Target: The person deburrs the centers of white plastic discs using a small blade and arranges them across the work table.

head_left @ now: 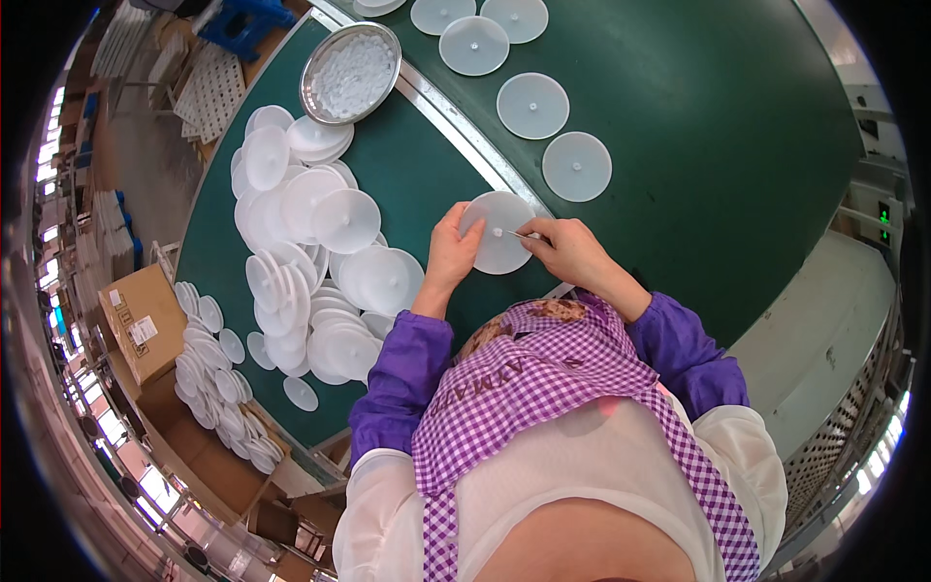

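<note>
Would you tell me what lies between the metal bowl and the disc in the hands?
In the head view, a metal rail crosses between bowl and held disc.

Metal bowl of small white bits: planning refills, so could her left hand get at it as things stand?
Probably not at once: the left hand grips a white disc, and the metal bowl sits far up the table, though nothing blocks the way.

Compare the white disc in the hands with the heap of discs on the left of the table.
The held disc is single, gripped at its edge by the left hand while the right hand puts a thin tool to its centre. The heap of discs lies untouched, overlapping and tilted. Both are white, round plastic with a centre nub.
</note>
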The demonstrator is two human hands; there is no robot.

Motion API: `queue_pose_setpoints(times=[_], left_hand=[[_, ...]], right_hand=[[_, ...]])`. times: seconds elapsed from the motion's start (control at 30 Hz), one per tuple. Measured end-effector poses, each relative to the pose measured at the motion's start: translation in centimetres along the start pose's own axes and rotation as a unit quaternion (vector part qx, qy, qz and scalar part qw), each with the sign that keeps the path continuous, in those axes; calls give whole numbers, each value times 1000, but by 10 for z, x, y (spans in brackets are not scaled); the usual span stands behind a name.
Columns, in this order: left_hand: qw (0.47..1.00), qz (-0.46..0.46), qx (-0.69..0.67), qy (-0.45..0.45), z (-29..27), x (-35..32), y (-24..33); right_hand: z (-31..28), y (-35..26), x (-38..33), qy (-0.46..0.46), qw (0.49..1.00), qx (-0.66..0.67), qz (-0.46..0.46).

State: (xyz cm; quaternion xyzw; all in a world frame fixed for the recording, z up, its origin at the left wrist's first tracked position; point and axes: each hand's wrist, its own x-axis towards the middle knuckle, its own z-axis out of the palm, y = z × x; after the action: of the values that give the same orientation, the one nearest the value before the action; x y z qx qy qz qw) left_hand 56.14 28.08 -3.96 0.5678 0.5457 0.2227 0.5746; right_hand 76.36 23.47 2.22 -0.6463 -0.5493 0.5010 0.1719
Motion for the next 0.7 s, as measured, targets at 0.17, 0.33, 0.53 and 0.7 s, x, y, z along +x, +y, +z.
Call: queue_pose_setpoints(times=[0.17, 0.33, 0.53, 0.7], left_hand=[[999, 34, -11, 15, -2, -8, 18], [990, 97, 92, 38, 14, -22, 31], [996, 61, 56, 14, 29, -23, 38], [936, 141, 239, 217, -35, 6, 24]], right_hand=[[4, -8, 2, -29, 999, 15, 7], [24, -10, -3, 36, 983, -166, -73], [16, -3, 4, 29, 962, -270, -29], [-32, 32, 14, 163, 923, -346, 33]])
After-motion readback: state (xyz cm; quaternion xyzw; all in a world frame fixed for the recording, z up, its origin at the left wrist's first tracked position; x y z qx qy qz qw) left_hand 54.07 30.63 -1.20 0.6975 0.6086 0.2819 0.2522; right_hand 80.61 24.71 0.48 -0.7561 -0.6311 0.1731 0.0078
